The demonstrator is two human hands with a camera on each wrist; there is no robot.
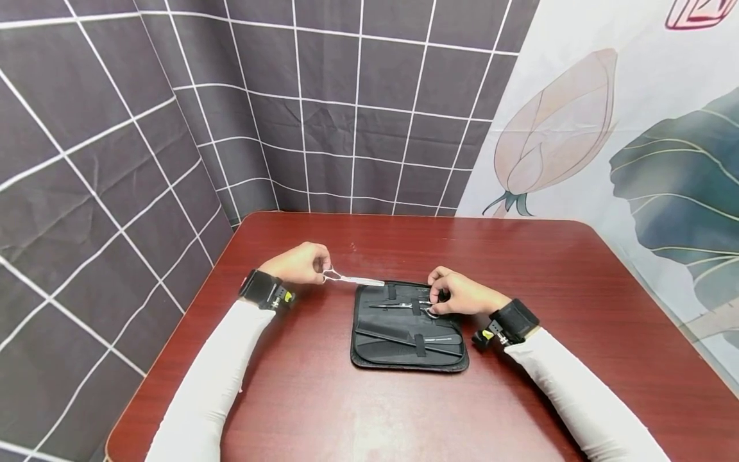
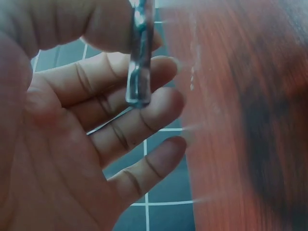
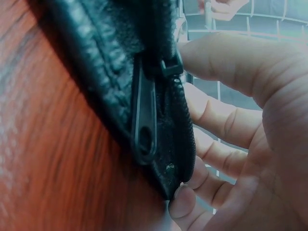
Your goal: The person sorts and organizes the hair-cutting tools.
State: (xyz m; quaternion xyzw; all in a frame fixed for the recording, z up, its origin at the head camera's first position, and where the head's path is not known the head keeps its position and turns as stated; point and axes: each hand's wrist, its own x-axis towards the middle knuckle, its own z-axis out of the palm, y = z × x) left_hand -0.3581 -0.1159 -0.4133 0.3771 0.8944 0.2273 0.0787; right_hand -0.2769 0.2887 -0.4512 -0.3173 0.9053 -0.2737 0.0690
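Note:
My left hand [image 1: 297, 263] pinches the handle rings of silver scissors [image 1: 352, 279], whose blades point right toward the far left corner of an open black zip case [image 1: 364, 350]. Close by in the left wrist view, part of the scissors' metal handle [image 2: 139, 72] shows between thumb and fingers; the other fingers are spread. A second pair of scissors [image 1: 389, 305] lies in the case under an elastic strap, tips leftward. My right hand [image 1: 462, 294] has thumb and fingers at its handle rings. The case's zip edge [image 3: 185, 125] hides those fingertips in the right wrist view.
A black comb [image 1: 383, 330] and another flat dark comb-like tool [image 1: 381, 350] lie in the near half of the case under a strap [image 1: 420, 345]. The case rests on a reddish-brown table [image 1: 300, 398]. Grey gridded cloth [image 1: 329, 128] hangs behind it.

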